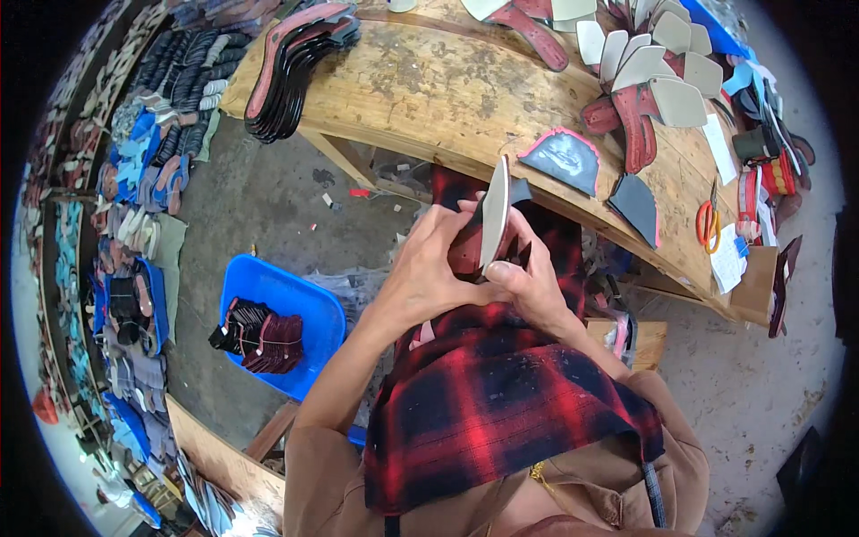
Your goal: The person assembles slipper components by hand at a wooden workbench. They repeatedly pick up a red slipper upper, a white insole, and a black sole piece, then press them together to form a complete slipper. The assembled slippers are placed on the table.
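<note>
Held between both hands, just off the near edge of the wooden table (429, 80), is a shoe upper piece (495, 215). It is dark red with a stiff cream-coloured panel standing nearly edge-on. My left hand (428, 268) wraps it from the left, fingers curled behind. On the other side my right hand (528, 282) grips it, the thumb pressed near the cream panel's lower end. The fingertips are partly hidden behind the piece. Two dark curved pieces with pink edges, one (562, 161) and another (635, 208), lie nearby on the table.
More red pieces with cream panels (640, 98) pile at the far right. Orange-handled scissors (709, 225) lie near white paper (729, 264). A stack of long dark shoe pieces (291, 76) overhangs the table's left end. Left on the floor, a blue tub (329, 313) holds tied bundles (268, 338).
</note>
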Available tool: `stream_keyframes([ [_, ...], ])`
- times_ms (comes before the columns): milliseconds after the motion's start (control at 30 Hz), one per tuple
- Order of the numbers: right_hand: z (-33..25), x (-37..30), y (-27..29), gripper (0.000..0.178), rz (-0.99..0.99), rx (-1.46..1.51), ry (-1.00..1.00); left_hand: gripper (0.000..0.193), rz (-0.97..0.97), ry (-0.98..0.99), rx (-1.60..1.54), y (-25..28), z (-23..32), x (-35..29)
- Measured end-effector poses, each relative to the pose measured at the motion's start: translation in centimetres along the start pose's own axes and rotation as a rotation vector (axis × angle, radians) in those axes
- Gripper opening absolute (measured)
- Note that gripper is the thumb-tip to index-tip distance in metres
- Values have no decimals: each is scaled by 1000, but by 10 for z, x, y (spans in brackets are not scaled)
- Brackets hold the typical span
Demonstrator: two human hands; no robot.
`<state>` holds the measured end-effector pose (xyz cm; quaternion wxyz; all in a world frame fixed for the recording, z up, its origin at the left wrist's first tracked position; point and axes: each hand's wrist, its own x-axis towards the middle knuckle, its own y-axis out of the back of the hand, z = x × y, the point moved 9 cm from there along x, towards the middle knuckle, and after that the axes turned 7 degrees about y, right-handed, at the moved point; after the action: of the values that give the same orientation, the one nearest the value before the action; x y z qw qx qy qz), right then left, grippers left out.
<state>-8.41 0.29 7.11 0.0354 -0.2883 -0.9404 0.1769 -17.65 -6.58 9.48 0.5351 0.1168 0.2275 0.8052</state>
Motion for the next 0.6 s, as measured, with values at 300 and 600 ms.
stream_keyframes([
  [300, 13, 44, 63, 23, 263, 86, -98, 113, -300, 117, -17, 13, 28, 10],
  [600, -58, 101, 53, 20, 244, -79, 82, 105, -279, 71, 346, 38, 33, 41],
])
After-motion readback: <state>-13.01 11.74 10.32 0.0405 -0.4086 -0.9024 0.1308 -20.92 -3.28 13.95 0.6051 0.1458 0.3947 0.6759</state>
